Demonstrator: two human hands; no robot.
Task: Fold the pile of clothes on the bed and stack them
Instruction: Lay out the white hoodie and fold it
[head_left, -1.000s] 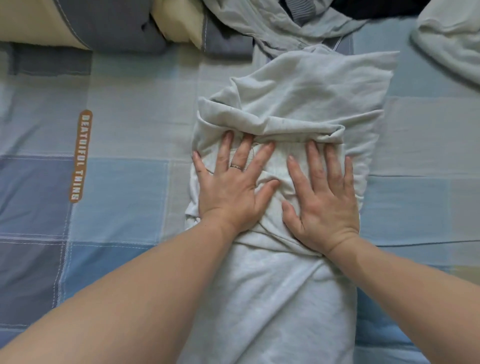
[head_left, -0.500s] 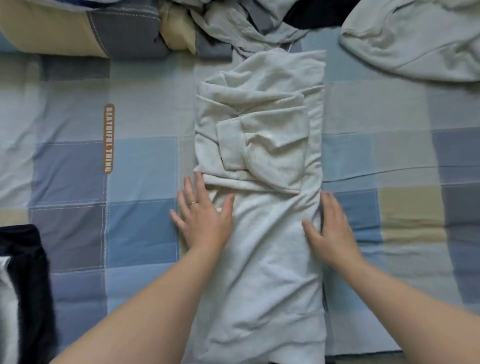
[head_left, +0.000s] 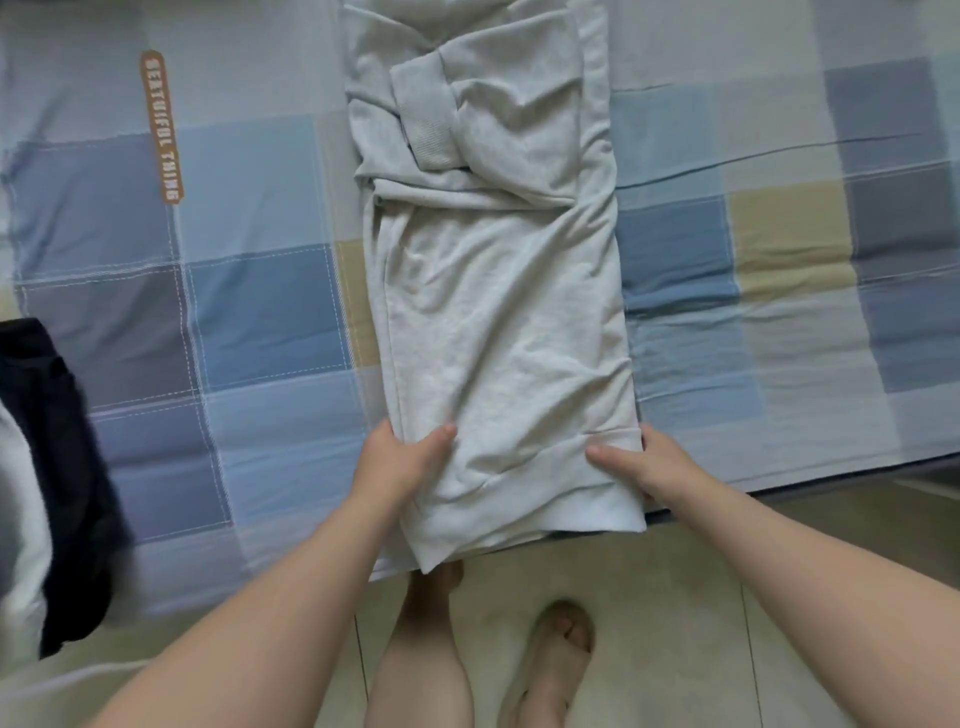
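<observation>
A light grey sweatshirt (head_left: 498, 322) lies lengthwise on the checked bed sheet (head_left: 260, 312), folded into a long narrow strip with its sleeves and cuff tucked across the far part. Its hem hangs slightly over the bed's near edge. My left hand (head_left: 402, 462) grips the hem's left corner, thumb on top and fingers under the fabric. At the hem's right corner my right hand (head_left: 641, 462) holds the cloth the same way, thumb lying on top.
A dark garment (head_left: 57, 467) with some white cloth beside it lies at the bed's left edge. An orange label (head_left: 162, 127) is printed on the sheet. Below the bed edge are the tiled floor (head_left: 675, 623) and my legs and feet.
Both hands slid down from the sleeve fold to the sweatshirt's near hem and took hold of its two corners. The view tilted down toward the bed edge and floor.
</observation>
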